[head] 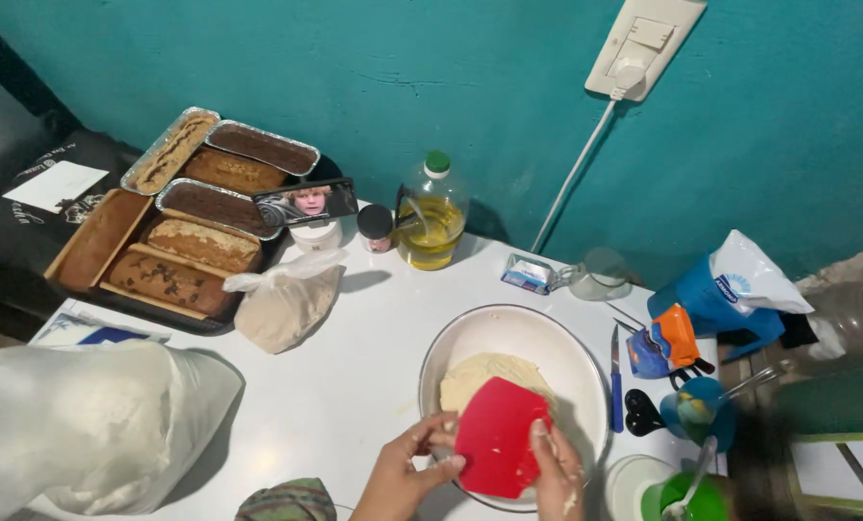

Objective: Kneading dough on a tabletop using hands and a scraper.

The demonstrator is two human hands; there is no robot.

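Observation:
A white enamel bowl [557,342] stands on the white table [354,386] near its front edge, with pale batter [484,371] heaped in it. Over the bowl's near side I hold a red flexible scraper [496,436] with both hands. My left hand [407,471] grips its lower left edge. My right hand [557,468], smeared with batter, presses against its right edge. The scraper hides the near part of the batter.
A tray of several loaf cakes [190,207] sits at the back left, a phone [306,203] propped beside it. An oil bottle [431,217], a small bag of flour [287,304], a large white bag [94,425], a knife [616,381], a glass cup [600,275] and blue and green utensils [692,405] surround the bowl.

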